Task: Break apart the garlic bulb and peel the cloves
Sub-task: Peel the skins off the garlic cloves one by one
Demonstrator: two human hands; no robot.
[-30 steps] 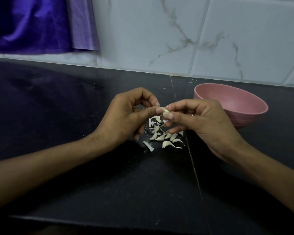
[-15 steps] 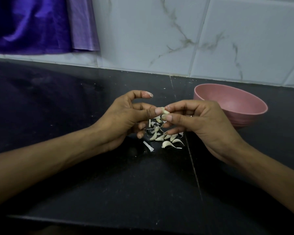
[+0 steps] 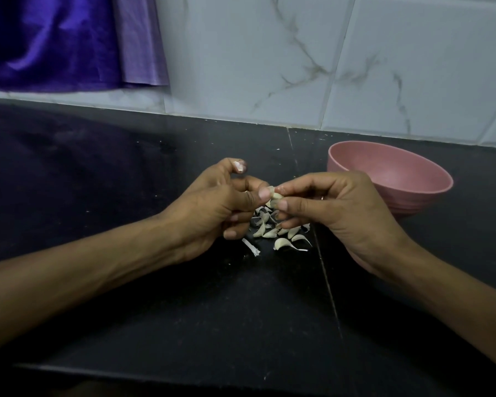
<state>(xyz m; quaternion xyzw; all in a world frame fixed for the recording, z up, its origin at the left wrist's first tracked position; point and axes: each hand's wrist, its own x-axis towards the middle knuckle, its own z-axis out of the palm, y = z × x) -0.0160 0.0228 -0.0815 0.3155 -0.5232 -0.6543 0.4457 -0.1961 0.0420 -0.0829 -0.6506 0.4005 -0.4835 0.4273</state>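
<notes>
Small pale garlic clove (image 3: 276, 195) pinched between both hands above the black stone countertop (image 3: 155, 296). Left hand (image 3: 215, 204) at 9 o'clock of it, thumb tip against the clove, index finger lifted and curled. Right hand (image 3: 335, 207) at 3 o'clock, thumb and forefinger clamped on the clove. Loose pile of whitish garlic cloves and papery skins (image 3: 278, 232) on the counter at 6 o'clock, just under the hands. Round pink plastic bowl (image 3: 407, 179) at 3 o'clock, behind the right hand. No legible writing.
</notes>
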